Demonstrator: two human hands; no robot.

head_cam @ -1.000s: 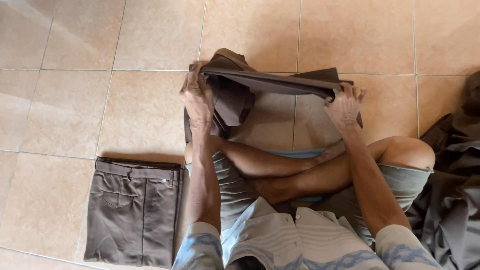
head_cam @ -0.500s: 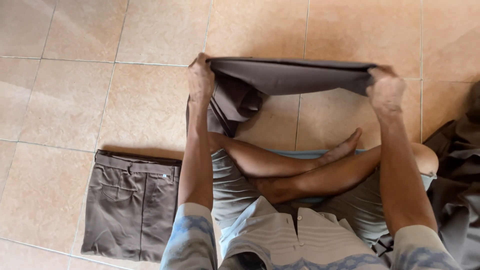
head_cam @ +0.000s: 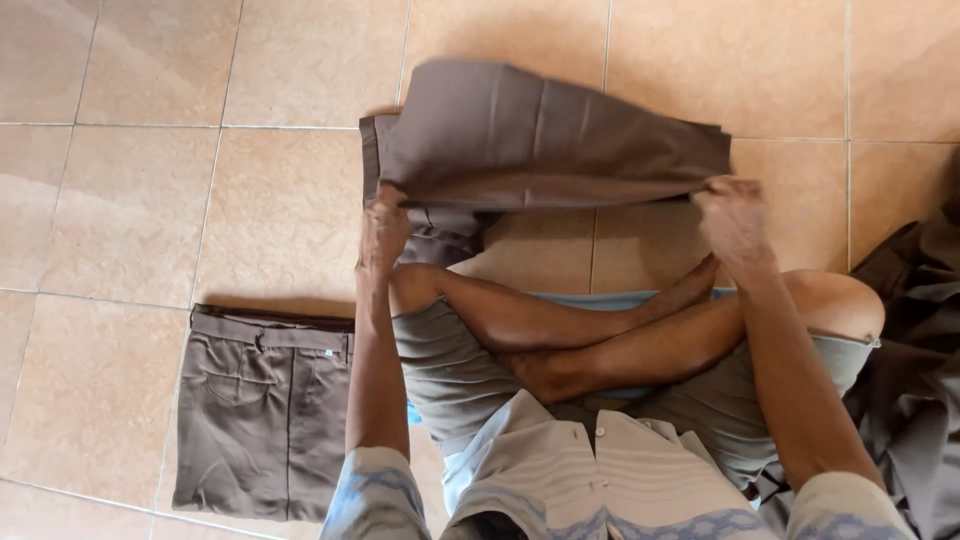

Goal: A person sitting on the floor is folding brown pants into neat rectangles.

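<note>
I sit cross-legged on a tiled floor. A brown pair of trousers is stretched flat in front of my knees, held off the floor by its near edge. My left hand grips its left end by the waistband. My right hand pinches its right end. The far part of the cloth billows upward. My crossed bare legs lie just below the garment.
A folded brown pair of trousers lies on the floor to my left, beside my left arm. A heap of dark brown cloth sits at my right, against my knee.
Both hands have spread apart and drawn back toward my knees, and the bunched trousers now spread out wide and flat, their far side flung forward.
</note>
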